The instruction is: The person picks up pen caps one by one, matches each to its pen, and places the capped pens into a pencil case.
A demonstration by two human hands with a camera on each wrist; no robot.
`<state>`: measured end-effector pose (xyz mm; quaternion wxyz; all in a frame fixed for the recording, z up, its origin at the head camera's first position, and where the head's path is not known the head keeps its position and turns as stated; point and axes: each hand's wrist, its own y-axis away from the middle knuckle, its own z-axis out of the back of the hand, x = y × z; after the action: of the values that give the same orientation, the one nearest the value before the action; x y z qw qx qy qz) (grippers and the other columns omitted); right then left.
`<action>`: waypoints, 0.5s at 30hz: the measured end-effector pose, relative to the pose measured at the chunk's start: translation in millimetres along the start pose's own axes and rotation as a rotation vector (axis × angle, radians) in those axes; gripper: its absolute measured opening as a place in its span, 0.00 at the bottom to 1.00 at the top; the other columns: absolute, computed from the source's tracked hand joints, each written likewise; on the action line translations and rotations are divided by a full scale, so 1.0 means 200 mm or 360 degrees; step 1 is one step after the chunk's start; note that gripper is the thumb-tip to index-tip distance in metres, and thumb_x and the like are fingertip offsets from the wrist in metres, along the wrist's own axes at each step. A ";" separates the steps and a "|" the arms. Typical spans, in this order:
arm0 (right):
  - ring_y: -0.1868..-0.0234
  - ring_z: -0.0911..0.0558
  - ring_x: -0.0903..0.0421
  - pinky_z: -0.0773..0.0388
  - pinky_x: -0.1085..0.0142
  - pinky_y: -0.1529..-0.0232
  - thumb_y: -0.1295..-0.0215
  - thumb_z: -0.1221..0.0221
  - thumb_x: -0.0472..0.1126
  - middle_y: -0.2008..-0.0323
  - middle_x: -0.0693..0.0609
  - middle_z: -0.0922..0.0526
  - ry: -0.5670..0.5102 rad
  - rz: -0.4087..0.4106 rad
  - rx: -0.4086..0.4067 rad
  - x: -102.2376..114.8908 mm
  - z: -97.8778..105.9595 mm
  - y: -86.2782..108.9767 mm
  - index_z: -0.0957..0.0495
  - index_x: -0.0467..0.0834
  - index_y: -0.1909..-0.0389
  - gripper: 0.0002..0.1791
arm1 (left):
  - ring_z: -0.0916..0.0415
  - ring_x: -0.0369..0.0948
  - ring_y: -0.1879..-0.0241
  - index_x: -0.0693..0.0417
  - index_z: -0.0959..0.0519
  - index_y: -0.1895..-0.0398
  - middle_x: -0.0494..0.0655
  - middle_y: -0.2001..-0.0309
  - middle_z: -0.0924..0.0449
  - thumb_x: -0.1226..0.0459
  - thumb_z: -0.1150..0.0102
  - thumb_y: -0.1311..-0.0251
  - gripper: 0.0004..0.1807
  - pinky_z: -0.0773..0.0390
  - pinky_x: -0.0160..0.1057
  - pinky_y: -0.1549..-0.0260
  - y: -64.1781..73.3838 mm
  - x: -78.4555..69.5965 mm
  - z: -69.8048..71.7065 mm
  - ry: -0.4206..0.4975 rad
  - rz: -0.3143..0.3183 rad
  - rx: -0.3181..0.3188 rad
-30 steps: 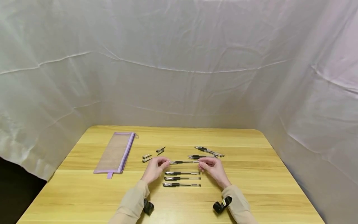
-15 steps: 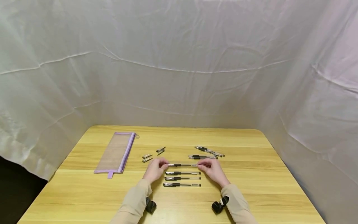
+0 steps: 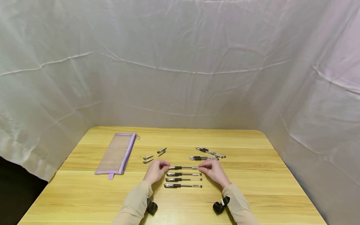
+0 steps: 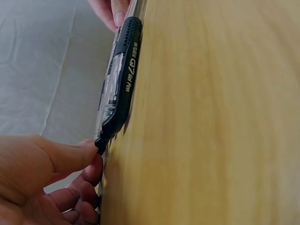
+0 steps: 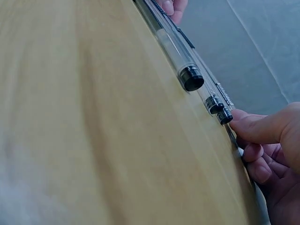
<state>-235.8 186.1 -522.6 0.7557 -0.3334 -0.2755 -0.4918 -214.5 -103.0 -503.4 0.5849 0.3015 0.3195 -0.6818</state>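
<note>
A capped gel pen (image 3: 184, 167) lies crosswise at or just above the table, held at both ends. My left hand (image 3: 156, 172) pinches its capped end between thumb and fingers. The clear tail end is pinched by my right hand (image 3: 214, 172). Nearer to me lie three more capped gel pens, parallel in a column: an upper pen (image 3: 184, 174), a middle pen (image 3: 184, 179) and a lower pen (image 3: 182, 186). In the left wrist view, the nearest pen (image 4: 123, 82) partly hides the others. Black end plugs (image 5: 191, 78) show in the right wrist view beside my right hand (image 5: 272, 140).
Several loose pen caps (image 3: 148, 157) lie beyond my left hand. Past my right hand are several uncapped pens (image 3: 206, 151). A purple-edged mesh pouch (image 3: 115, 154) lies flat at the left of the wooden table (image 3: 253, 175). Grey cloth (image 3: 180, 87) hangs around the table.
Both hands have brought the held pen toward me, down close to the row of pens, and its ends now nearly line up with theirs. The other pens, caps and pouch stay put.
</note>
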 end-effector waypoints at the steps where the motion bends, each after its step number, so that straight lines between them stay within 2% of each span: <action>1: 0.70 0.24 0.68 0.26 0.73 0.69 0.41 0.30 0.38 0.67 0.50 0.13 -0.0001 -0.0003 0.0008 0.00 0.00 0.00 0.10 0.42 0.63 0.06 | 0.26 0.37 0.67 0.56 0.13 0.63 0.47 0.65 0.14 0.71 0.36 0.39 0.05 0.24 0.37 0.63 0.00 0.00 0.00 0.0010 0.0019 0.0005; 8: 0.67 0.22 0.66 0.25 0.73 0.67 0.41 0.30 0.37 0.65 0.49 0.13 -0.0041 -0.0012 0.0055 -0.02 0.01 0.00 0.10 0.42 0.62 0.07 | 0.27 0.37 0.69 0.57 0.14 0.62 0.47 0.67 0.15 0.72 0.36 0.39 0.05 0.26 0.35 0.67 0.01 0.00 0.00 0.0022 0.0004 0.0018; 15: 0.68 0.23 0.68 0.25 0.74 0.67 0.42 0.30 0.36 0.63 0.44 0.12 -0.0139 -0.0073 0.0019 -0.01 0.01 0.02 0.12 0.38 0.60 0.10 | 0.28 0.37 0.69 0.58 0.14 0.60 0.46 0.68 0.17 0.72 0.37 0.39 0.06 0.27 0.33 0.67 0.01 0.01 0.00 0.0047 -0.0021 0.0018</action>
<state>-233.1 190.9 -524.1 0.7335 -0.3436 -0.3187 -0.4923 -212.3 -104.3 -506.3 0.5739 0.3126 0.3263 -0.6829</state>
